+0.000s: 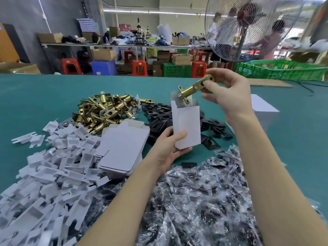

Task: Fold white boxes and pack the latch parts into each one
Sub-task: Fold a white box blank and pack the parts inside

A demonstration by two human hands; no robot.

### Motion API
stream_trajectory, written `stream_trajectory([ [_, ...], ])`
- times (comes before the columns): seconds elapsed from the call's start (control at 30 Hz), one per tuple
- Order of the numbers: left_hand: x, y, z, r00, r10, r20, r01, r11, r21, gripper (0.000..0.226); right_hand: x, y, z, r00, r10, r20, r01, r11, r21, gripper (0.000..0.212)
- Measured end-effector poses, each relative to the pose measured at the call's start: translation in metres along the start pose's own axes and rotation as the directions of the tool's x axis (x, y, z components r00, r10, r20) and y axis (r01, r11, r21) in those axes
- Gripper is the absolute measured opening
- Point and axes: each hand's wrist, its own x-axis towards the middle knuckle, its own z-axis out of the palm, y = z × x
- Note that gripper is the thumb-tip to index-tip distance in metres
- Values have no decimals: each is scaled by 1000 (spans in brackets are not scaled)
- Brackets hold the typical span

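**Brass latch about to drop into the box**

Brass-coloured cylindrical latch bolt with a small rectangular faceplate is hanging right over the open mouth of the upright white cardboard box. The right hand pinches the latch at its far, flat tail end with thumb and fingertips, other fingers loosely spread. The left hand grips the box near its bottom, thumb across the front, keeping it upright with the top flaps open.

The bit that matters: the latch's long axis runs diagonally, tail up and right toward the gripping hand, faceplate end down and left, pointing into the opening. The box's long axis is pretty much vertical, so the latch needs tipping steeper to slide in. The faceplate looks like it's just at the rim, maybe already touching a flap, hard to tell from this angle.

Loose brass latches, flat white box blanks and black strike plates sit on the green table.
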Motion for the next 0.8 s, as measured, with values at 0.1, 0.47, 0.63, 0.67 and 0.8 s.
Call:
stream_trajectory([
  [0.1, 0, 0, -1, 999, -14, 29, 14, 1000, -2, 33, -3, -2, -5, 998, -19, 59, 21, 999, -33, 22],
  [0.47, -2, -2, -4, 997, 62, 48, -60, 998, -36, 42, -7, -39, -17, 976, -198, 95, 215, 950, -225, 26],
  [0.63, -4, -2, -3, 994, 54, 92, -56, 998, 20, 41, -7, -27, -11, 995, -94, 13, 95, 970, -223, 37],
  [0.67, -4, -1, -3, 994, 49, 96, -52, 998, 26, 39, -7, -22, -10, 999, -50, 1, 49, 981, -186, 38],
  [0.8, -4, -2, -4, 993, 37, 109, -43, 998, 53, 37, -5, -7, -17, 989, 146, -25, -146, 989, -6, 34],
])
